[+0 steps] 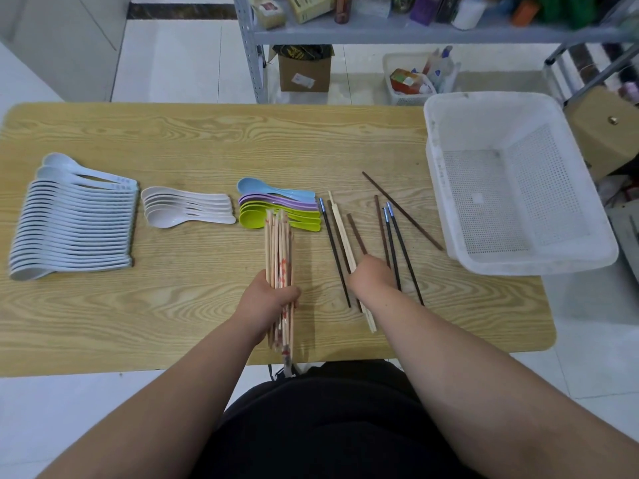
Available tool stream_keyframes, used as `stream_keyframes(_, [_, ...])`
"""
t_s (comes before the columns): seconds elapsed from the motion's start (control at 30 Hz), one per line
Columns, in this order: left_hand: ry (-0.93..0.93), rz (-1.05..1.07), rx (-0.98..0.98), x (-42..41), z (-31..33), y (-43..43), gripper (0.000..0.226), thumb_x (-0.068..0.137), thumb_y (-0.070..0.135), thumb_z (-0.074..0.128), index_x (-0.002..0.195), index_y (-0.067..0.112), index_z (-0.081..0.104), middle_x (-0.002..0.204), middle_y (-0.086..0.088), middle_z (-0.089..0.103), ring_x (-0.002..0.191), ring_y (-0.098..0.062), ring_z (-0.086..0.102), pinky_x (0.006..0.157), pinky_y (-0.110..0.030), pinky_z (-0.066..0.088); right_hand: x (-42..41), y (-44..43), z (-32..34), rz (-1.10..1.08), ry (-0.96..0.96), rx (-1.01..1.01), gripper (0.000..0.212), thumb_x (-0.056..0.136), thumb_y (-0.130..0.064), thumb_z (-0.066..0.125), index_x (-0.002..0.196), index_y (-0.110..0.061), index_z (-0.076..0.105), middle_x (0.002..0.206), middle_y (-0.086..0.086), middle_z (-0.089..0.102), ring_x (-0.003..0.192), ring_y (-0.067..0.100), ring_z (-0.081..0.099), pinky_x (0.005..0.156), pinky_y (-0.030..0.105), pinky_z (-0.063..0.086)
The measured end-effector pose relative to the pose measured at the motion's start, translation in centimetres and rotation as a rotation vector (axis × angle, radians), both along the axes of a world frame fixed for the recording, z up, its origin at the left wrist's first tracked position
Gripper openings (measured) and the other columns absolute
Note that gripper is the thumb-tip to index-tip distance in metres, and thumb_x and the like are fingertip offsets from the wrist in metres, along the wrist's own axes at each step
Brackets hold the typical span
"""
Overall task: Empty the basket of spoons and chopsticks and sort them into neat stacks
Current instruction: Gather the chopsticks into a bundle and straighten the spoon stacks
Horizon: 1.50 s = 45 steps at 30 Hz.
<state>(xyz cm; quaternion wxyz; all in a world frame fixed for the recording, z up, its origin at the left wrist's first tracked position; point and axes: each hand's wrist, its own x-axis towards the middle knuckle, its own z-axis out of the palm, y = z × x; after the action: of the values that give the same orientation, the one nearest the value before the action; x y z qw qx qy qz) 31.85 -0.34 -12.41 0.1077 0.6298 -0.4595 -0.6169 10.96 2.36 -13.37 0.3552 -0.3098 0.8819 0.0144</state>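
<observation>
As left hand (273, 299) grips, chopsticks (279, 243) bunch.

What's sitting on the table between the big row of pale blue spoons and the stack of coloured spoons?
A short stack of white spoons, apart from both, shown in the head view.

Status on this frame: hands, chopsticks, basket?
Left hand grips pale chopstick bundle. Right hand on loose chopsticks, grip unclear. Basket empty, spoons stacked.

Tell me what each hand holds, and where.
Left hand grips the pale chopstick bundle around its middle. Right hand lies over the loose chopsticks; whether it grips any cannot be told.
</observation>
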Motion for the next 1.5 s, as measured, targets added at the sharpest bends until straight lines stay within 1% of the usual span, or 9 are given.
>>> stream_keyframes(0.37, [0.125,0.086,0.022,-0.4,0.3,-1.2,0.037,0.069,0.013,0.074,0.102,0.005,0.061,0.073,-0.012,0.069,0.065,-0.025,0.069,0.069,-0.042,0.06,-1.2,1.4,1.2,-0.152,-0.121,-0.044,0.034,0.096,-0.021,0.062,0.124,-0.004,0.066,0.125,0.015,0.067,0.115,0.034,0.064,0.084,0.03,0.048])
stream_keyframes(0.53, [0.222,0.158,0.032,-1.1,1.1,-1.9,0.021,0.076,0.001,0.071,0.094,0.006,0.061,0.071,-0.013,0.066,0.063,-0.024,0.065,0.069,-0.041,0.057,0.7,2.2,2.5,-0.702,-0.689,-0.38,0.007,0.1,0.0,0.055,0.103,-0.002,0.061,0.093,0.017,0.069,0.084,0.027,0.071,0.086,0.048,0.059])
stream_keyframes(0.63, [0.299,0.179,0.046,-1.4,2.2,-2.2,0.03,0.07,0.004,0.07,0.098,0.003,0.061,0.072,-0.015,0.066,0.064,-0.027,0.064,0.066,-0.038,0.055,3.5,2.1,4.1,-0.594,-0.858,-0.431,0.017,0.1,-0.002,0.057,0.117,-0.003,0.062,0.11,0.017,0.069,0.089,0.024,0.075,0.083,0.039,0.061])
stream_keyframes(0.77, [0.382,0.146,0.041,-1.2,3.1,-2.1,0.043,0.068,0.008,0.072,0.109,0.006,0.062,0.094,-0.02,0.072,0.085,-0.037,0.072,0.079,-0.048,0.06,7.6,2.0,5.3,-0.263,-0.585,-0.482,0.016,0.098,-0.021,0.059,0.107,-0.024,0.071,0.102,0.0,0.076,0.096,0.02,0.072,0.09,0.047,0.058])
stream_keyframes(0.97, [0.387,0.176,-0.051,0.1,3.6,-2.0,0.058,0.069,0.02,0.078,0.121,0.006,0.056,0.105,-0.02,0.069,0.1,-0.036,0.07,0.089,-0.055,0.058,10.6,2.5,7.8,-0.088,-0.447,-0.613,0.022,0.104,-0.028,0.048,0.11,-0.024,0.069,0.096,-0.006,0.071,0.09,0.014,0.066,0.073,0.028,0.05])
stream_keyframes(1.17, [0.316,0.119,-0.142,1.6,4.2,-1.6,0.073,0.057,0.038,0.087,0.118,0.012,0.056,0.102,-0.013,0.07,0.095,-0.029,0.072,0.086,-0.052,0.06,11.3,2.9,8.7,-0.025,-0.618,-0.548,0.026,0.107,-0.03,0.039,0.118,-0.032,0.063,0.099,-0.009,0.069,0.087,0.006,0.066,0.07,0.013,0.051])
stream_keyframes(1.27, [0.245,0.063,-0.216,1.8,4.6,-1.5,0.064,0.057,0.039,0.083,0.11,0.015,0.057,0.092,-0.007,0.07,0.085,-0.023,0.072,0.076,-0.043,0.061,11.0,3.0,9.1,0.08,-0.653,-0.503,0.037,0.104,-0.013,0.04,0.132,-0.028,0.059,0.119,-0.011,0.062,0.11,0.002,0.055,0.082,0.001,0.038])
stream_keyframes(1.37, [0.16,0.024,-0.277,1.6,5.1,-1.7,0.05,0.058,0.037,0.077,0.101,0.019,0.059,0.083,0.001,0.068,0.076,-0.018,0.069,0.067,-0.037,0.057,10.0,2.4,8.8,0.163,-0.695,-0.452,0.053,0.095,-0.006,0.043,0.139,-0.034,0.055,0.138,-0.013,0.055,0.13,0.003,0.045,0.111,0.022,0.033])
stream_keyframes(1.5, [0.135,-0.029,-0.339,1.2,5.4,-2.0,0.045,0.063,0.035,0.077,0.104,0.025,0.064,0.088,0.004,0.072,0.082,-0.013,0.07,0.069,-0.031,0.057,8.0,0.6,9.4,-0.035,-0.802,-0.521,0.057,0.085,-0.032,0.063,0.141,-0.031,0.055,0.137,-0.013,0.06,0.132,0.007,0.051,0.117,0.039,0.035])
